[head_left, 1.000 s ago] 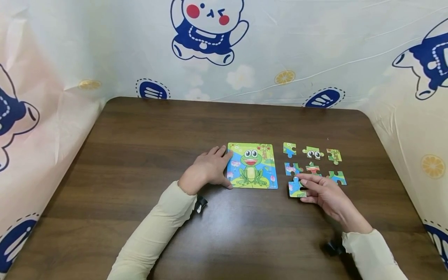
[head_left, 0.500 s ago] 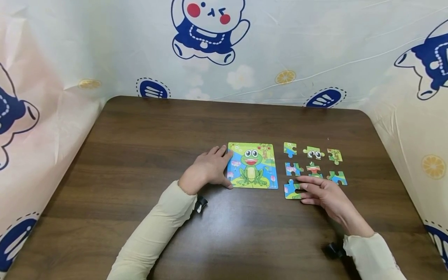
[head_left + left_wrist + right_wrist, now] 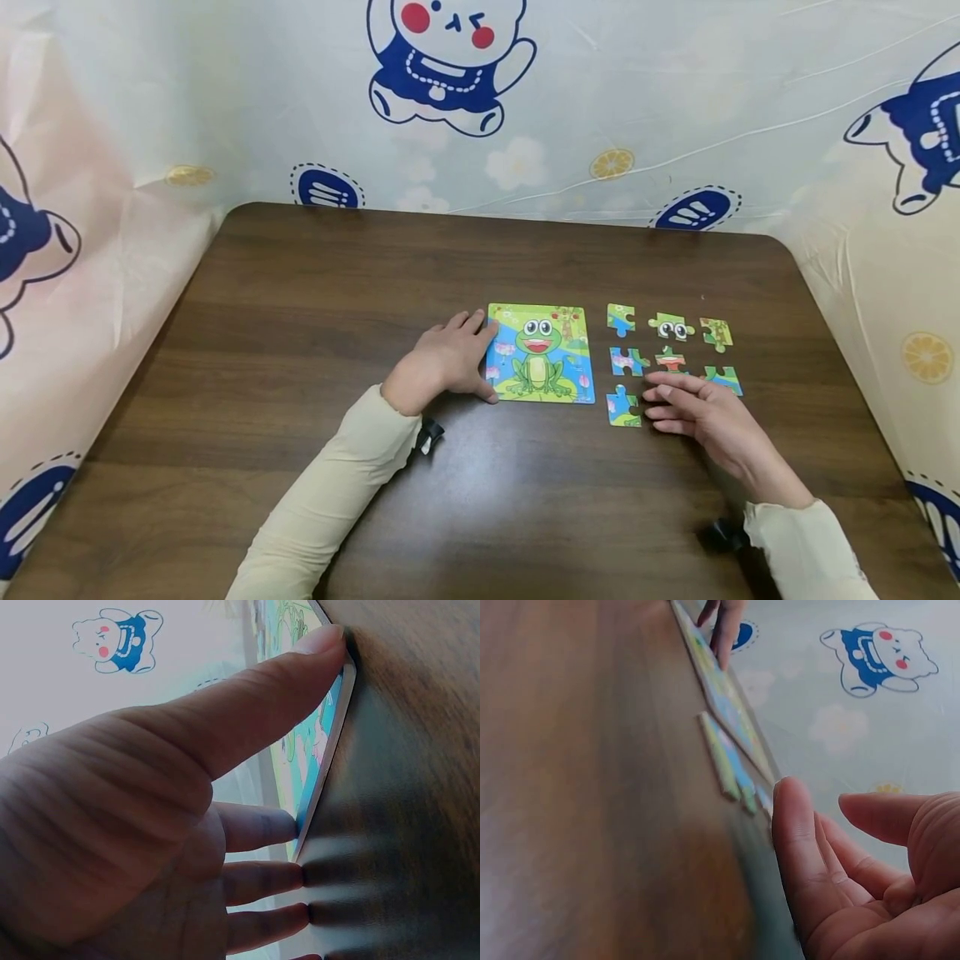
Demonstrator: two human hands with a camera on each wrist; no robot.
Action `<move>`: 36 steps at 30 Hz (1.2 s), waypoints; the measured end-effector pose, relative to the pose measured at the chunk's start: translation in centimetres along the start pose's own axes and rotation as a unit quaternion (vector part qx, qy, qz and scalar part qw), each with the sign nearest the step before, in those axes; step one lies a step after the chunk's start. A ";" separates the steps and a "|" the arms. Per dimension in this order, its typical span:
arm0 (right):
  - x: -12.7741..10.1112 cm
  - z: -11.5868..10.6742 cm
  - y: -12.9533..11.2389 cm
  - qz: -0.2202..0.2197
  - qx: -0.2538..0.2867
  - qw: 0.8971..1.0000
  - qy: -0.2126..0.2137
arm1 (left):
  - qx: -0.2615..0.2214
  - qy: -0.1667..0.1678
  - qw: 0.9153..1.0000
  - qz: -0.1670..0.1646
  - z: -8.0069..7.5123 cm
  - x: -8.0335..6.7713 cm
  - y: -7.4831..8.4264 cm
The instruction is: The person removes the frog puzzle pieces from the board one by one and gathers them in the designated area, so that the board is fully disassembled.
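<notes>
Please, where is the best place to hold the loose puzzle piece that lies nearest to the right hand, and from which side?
The puzzle piece lies flat on the table. Probably pinch its right edge, facing the right hand; the frog board crowds its upper left.

The puzzle board [image 3: 541, 354] lies on the tabletop [image 3: 300, 292] a little right of its middle, nearer the front edge than the back. The left hand [image 3: 445, 362] rests against the board's left edge. Right of the board, toward the tabletop's right edge, the loose pieces [image 3: 670, 327] lie in rows, apart from each other. The nearest piece [image 3: 623, 407] lies just off the board's front right corner, with the right hand [image 3: 705, 415] just right of it.
</notes>
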State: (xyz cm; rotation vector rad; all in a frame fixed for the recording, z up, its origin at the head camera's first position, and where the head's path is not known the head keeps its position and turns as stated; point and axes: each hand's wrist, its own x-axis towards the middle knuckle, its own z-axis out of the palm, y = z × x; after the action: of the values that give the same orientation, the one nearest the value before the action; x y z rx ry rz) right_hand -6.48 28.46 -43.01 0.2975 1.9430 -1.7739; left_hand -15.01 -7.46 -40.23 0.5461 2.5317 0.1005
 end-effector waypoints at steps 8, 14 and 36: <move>1.8 1.6 -1.3 -0.016 -0.035 0.999 -0.018 | 0.001 -0.001 1.000 0.003 0.0 0.0 0.1; 3.2 3.7 -2.5 -0.018 -0.038 0.998 -0.039 | 0.002 0.005 1.000 0.005 -0.1 -0.1 0.2; 7.4 9.9 -6.2 -0.030 -0.070 0.994 -0.082 | 0.002 -0.001 1.000 -0.001 -0.1 -0.1 -0.2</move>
State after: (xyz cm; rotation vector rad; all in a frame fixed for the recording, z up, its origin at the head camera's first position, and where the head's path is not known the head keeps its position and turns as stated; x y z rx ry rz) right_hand -13.67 16.75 -41.59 0.0443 1.9622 -1.6336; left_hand -15.04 -7.69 -40.14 0.5445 2.5308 0.0947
